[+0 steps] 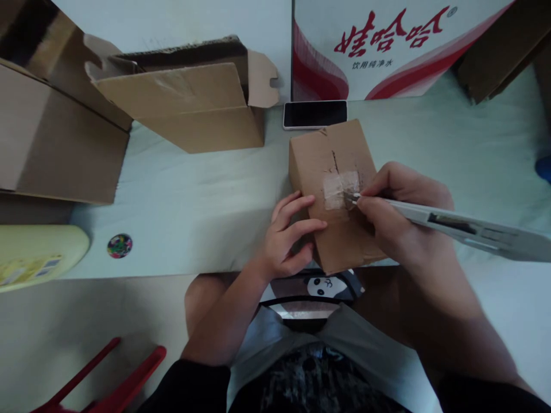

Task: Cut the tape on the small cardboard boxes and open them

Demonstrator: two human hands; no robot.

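Observation:
A small brown cardboard box (322, 152) stands near the front edge of the cloth-covered table. A worn patch of clear tape (333, 188) and a dark slit mark its top. My left hand (287, 238) grips the box along its left side, with fingers bent over the top edge. In my right hand (417, 221) is a utility knife (460, 225) with a long pale grey handle, held near its front end. Its tip touches the tape patch; whether the blade has gone through cannot be seen. My fingers partly hide the box's right side.
Behind the box lie a phone (315, 115) and a white carton with red lettering (361, 51). An open cardboard box (193, 109) stands back left, with larger boxes (64, 137) beyond. A yellow bottle (43, 252) and a round colourful disc (119, 245) are at left.

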